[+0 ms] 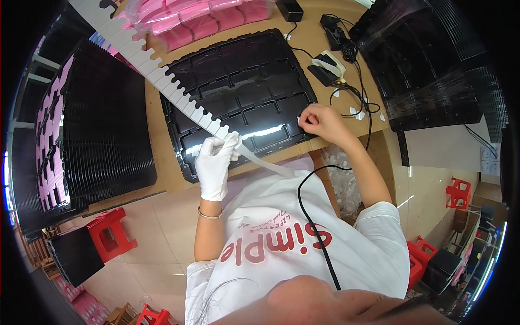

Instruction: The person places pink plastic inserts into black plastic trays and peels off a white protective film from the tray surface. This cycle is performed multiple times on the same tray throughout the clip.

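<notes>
My left hand [213,167], in a white glove, is closed round the lower part of a long white strip [169,89] with a row of tabs along one edge. From the upper left the strip slants down to this hand, and a smooth tail [265,165] runs on toward my shirt. Under it, on the table, lies a black plastic tray [219,81] with molded compartments. My bare right hand [323,122] is at the tray's right near corner, its fingers pinched. A small white piece shows at the fingertips; its kind is too small to make out.
Pink wrapped bundles [200,21] lie behind the tray. Stacks of black trays stand left [103,119] and right [428,65]. A white-and-black device [329,67] and coiled cables [351,50] are at the right, with white scraps nearby. A black cable [314,216] crosses my shirt. Red stools [112,234] stand behind.
</notes>
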Available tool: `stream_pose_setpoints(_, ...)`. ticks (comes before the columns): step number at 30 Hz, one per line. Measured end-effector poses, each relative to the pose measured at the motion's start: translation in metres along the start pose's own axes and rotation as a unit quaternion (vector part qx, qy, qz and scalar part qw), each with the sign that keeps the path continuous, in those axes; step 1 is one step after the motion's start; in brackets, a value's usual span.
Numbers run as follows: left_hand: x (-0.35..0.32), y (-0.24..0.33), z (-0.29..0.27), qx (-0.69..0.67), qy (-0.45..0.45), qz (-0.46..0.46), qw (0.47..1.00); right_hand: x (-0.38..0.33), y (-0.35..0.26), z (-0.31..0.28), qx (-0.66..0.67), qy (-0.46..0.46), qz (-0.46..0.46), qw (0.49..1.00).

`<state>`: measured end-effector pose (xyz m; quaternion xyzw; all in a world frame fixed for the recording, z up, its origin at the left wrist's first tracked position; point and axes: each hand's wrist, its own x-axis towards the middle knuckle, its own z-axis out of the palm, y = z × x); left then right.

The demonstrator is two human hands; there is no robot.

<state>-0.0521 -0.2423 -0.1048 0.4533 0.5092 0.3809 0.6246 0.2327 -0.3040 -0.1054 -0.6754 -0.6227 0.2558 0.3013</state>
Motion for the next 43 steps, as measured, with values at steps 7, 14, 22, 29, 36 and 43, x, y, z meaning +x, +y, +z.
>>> stream_pose_setpoints(7, -0.001, -0.002, -0.001, -0.008, -0.009, 0.016, 1.0, -0.069, 0.024, -0.05, 0.353, 0.071, 0.111, 0.926)
stream_pose_setpoints(14, -0.001, -0.003, 0.0, 0.023, -0.013, 0.035, 0.999, -0.108, 0.023, -0.046, -0.174, 0.043, -0.002, 0.984)
stream_pose_setpoints(22, -0.006, 0.0, 0.0, 0.052, -0.018, 0.049, 0.997, -0.228, 0.046, -0.105, -0.56, 0.138, 0.225, 0.786)
stream_pose_setpoints(29, -0.014, 0.008, -0.019, 0.433, -0.11, 0.422, 0.789, -0.153, 0.049, -0.084, -0.332, 0.275, 0.163, 0.887)
stream_pose_setpoints(36, 0.0, 0.02, -0.049, 0.508, -0.095, 0.524, 0.677, 0.008, -0.031, -0.07, -0.156, 0.236, -0.14, 0.949)
stream_pose_setpoints(43, 0.039, 0.077, -0.065, 0.364, 0.023, 0.341, 0.866, 0.256, -0.078, -0.078, -0.14, 0.294, -0.367, 0.871)
